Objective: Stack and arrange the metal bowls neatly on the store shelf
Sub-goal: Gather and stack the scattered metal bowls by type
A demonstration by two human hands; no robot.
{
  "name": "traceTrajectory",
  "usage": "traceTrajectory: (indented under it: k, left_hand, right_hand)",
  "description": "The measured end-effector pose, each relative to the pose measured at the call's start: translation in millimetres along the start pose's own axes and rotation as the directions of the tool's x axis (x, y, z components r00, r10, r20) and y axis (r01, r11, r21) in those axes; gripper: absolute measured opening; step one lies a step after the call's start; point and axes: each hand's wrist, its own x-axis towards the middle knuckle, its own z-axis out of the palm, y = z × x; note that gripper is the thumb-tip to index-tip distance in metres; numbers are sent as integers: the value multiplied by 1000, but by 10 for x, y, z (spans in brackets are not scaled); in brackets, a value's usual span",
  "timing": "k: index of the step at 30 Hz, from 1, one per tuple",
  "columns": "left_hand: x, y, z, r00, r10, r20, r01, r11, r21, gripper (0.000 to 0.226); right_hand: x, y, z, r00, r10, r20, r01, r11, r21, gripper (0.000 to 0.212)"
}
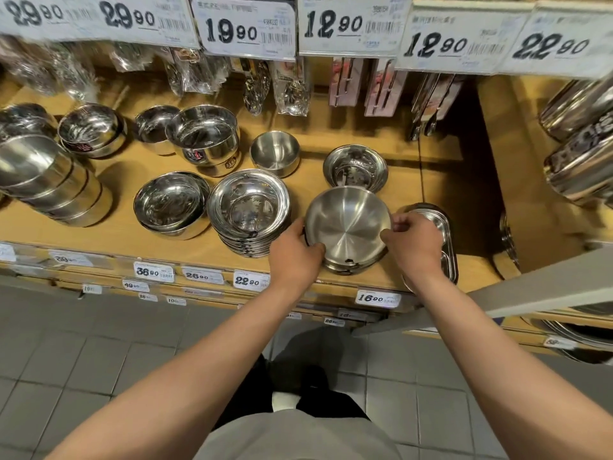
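A: Holding the brushed bowl (pixel 348 220) with both hands, right at the front of the shelf (pixel 126 227)?

B: Yes. The left hand (pixel 296 252) grips its near-left rim, thumb on the inside. The right hand (pixel 414 240) pinches the right rim with curled fingers.

A: Is the bowl down or in the air?

B: It sits tilted toward the camera on top of a short stack (pixel 351 265) of similar bowls. Whether it is fully seated, I cannot tell.

A: What is around it?

B: Just behind, a shiny patterned bowl (pixel 355 169). To the left, a taller stack of patterned plates (pixel 249 210), then another bowl stack (pixel 171 205). Farther back stand a small plain bowl (pixel 275 152) and a deep labelled pair (pixel 205 137). A tilted column of bowls (pixel 49 184) leans at the far left.

A: And on the right?

B: A compartment tray (pixel 441 234), partly hidden behind the right hand. Price tags (pixel 248 26) hang above, and smaller ones line the shelf edge.
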Motion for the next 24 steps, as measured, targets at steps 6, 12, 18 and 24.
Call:
traceTrajectory:
  k: [6,12,18,24]
  left_hand:
    - [60,44,-17,999,43,-17,-42,996,77,47]
    - [126,20,-19,999,45,-11,-44,998,54,47]
    - [130,22,-29,999,35,-4,-35,999,36,50]
    - [52,114,-190,998,53,-19,-51,995,86,37]
  right_hand:
    - [-61,32,-2,999,46,10,-46,999,8,18]
    - [-68,5,-16,998,38,39,-37,999,-32,18]
    - [-67,-1,-34,994,10,105,-2,997,-77,14]
    - [128,-229,-63,1000,2,10,-2,1000,0,9]
